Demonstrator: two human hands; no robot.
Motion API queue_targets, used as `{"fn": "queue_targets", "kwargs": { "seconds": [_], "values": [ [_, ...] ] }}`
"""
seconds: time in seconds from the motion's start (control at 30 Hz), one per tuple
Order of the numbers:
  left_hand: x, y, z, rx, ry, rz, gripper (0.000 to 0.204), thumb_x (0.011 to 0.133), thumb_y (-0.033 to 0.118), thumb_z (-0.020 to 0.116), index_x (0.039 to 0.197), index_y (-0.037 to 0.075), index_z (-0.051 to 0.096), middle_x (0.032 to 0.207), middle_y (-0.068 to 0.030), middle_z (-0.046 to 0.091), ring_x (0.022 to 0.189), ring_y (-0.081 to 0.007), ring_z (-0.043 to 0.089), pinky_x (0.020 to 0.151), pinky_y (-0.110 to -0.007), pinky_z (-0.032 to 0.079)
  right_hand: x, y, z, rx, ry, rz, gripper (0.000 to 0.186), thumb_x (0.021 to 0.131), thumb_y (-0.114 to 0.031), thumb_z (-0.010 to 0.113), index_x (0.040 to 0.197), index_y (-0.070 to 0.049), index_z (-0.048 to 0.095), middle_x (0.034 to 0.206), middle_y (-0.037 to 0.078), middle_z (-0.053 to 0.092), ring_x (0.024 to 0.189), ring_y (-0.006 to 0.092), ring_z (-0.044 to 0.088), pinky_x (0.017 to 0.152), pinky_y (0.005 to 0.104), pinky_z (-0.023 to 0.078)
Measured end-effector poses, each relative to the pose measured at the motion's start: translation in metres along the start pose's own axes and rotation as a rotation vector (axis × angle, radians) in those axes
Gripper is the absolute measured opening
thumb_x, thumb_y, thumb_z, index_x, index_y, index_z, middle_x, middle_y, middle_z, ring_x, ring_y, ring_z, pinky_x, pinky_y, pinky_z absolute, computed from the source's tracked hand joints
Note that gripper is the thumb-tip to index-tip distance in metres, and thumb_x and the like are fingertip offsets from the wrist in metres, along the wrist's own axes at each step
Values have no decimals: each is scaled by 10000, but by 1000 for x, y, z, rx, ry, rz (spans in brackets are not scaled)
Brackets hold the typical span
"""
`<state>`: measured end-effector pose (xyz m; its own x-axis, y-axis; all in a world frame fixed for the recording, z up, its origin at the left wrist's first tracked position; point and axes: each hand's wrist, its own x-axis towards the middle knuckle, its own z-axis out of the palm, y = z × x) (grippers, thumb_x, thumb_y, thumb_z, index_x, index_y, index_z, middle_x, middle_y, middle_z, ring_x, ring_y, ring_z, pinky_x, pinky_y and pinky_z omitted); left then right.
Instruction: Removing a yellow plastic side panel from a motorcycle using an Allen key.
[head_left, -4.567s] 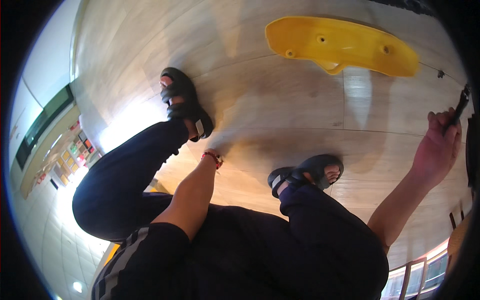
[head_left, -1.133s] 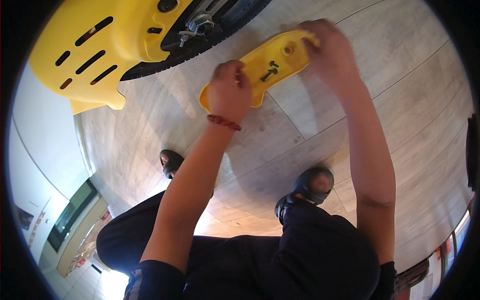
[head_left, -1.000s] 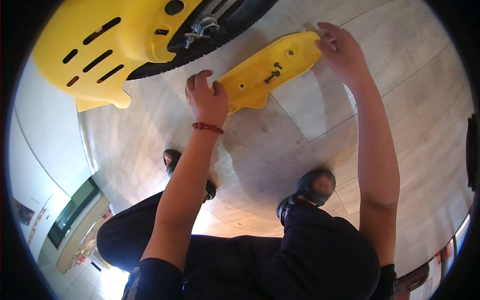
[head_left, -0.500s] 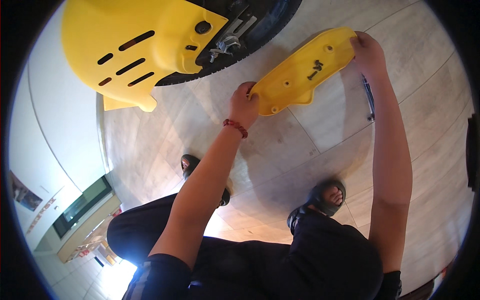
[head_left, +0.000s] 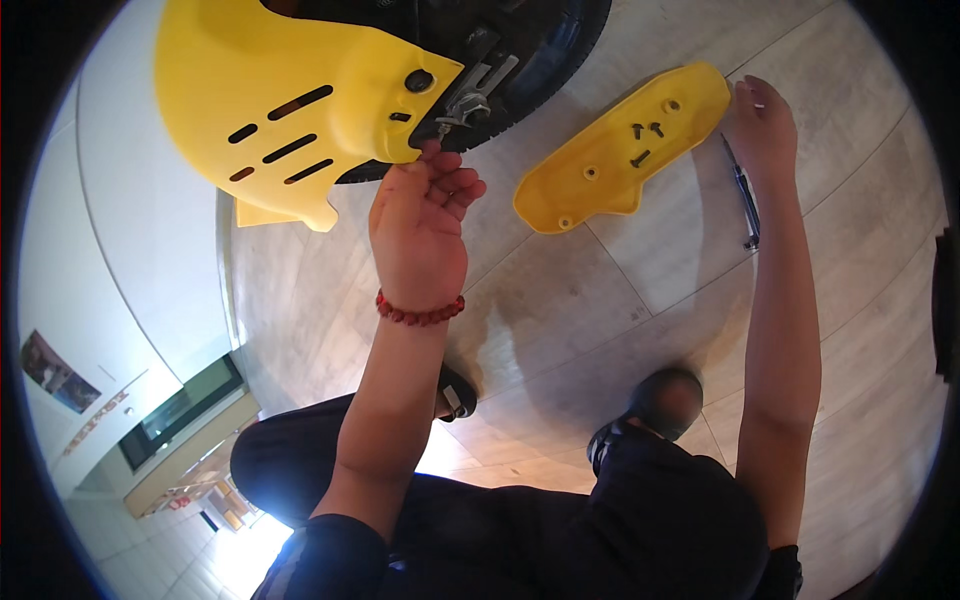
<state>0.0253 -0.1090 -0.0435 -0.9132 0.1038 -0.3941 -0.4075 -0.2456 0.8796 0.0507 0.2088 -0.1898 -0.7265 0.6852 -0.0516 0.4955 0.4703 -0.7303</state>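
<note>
My left hand (head_left: 420, 220) is raised palm up beside the lower corner of a large yellow plastic guard (head_left: 370, 95). Its fingers are curled, with thumb and index tip together at the guard's edge, just below a small bolt (head_left: 443, 130). Whatever sits in that pinch is hidden. On the floor lies a long yellow plastic cover (head_left: 610, 150), hollow side up, with several dark screws (head_left: 641, 158) inside it. My right hand (head_left: 765, 120) is just off the cover's far right end, fingers loosely bent, nothing visible in them.
A black-tyred wheel (head_left: 560, 50) with a large axle nut (head_left: 468, 108) stands behind the guard. A slim dark screwdriver-like tool (head_left: 743, 200) lies on the tiled floor beside my right forearm. White cabinet fronts (head_left: 140, 190) rise at left. My sandalled feet (head_left: 668, 400) are below.
Both hands have let go of the long cover, which now rests on the floor. My left hand has moved left and up to the guard's corner; my right has shifted slightly right.
</note>
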Motion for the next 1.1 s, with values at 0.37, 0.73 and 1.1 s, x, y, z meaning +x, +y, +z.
{"fn": "queue_targets", "kwargs": {
  "seconds": [0.37,0.73,1.1],
  "values": [
    [-5,2,1,-349,-99,-96,257,961,265,438,1053,55,551,927,-43,589,860,-176,550,825,-337,445,-43,50,-40,-286,-58,-56,315,877,-229,495,1095,-33,608,1058,199,589,961,337,577,846,386,455],
    [-4,-11,2,-363,-116,-110,260,963,281,403,1022,82,560,850,-20,555,751,-163,497,731,-319,414,-78,51,-38,-328,-49,-19,273,854,-189,531,1062,-34,615,1022,198,588,949,349,566,833,416,455],
    [-85,1,120,-710,-1188,-152,369,902,292,508,1024,-49,575,908,-119,591,693,-167,520,596,-266,396,-82,44,-49,-318,-57,-9,263,840,-206,576,1063,-65,586,951,166,585,898,333,571,788,421,459]
  ]
}}
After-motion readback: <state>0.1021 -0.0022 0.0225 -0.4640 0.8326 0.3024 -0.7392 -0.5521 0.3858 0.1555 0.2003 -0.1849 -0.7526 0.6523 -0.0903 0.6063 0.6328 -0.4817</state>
